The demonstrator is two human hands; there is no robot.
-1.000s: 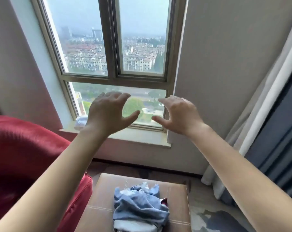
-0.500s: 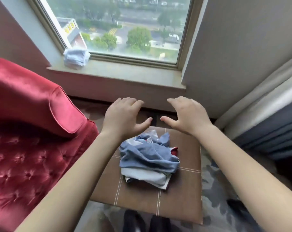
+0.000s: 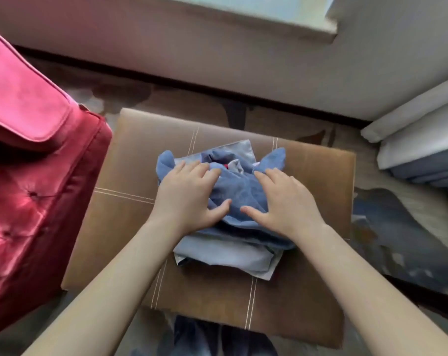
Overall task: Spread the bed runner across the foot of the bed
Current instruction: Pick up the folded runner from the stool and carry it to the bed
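While left hand (image 3: pixel 189 196) and right hand (image 3: pixel 284 204) press it, fingers (image 3: pixel 201 169) spread | bed runner (image 3: pixel 243 194) bunched on ottoman (image 3: pixel 135 155) | long axis near-to-far

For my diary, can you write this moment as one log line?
left hand: flat on runner | right hand: flat on runner | runner: bundled on stool, not spread | bed: unseen

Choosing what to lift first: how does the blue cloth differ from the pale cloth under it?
The blue cloth is darker and crumpled; the pale cloth is lighter and folded flat. The blue cloth lies on top, under left hand and right hand; the pale cloth lies beneath. Both sit on the brown stool.
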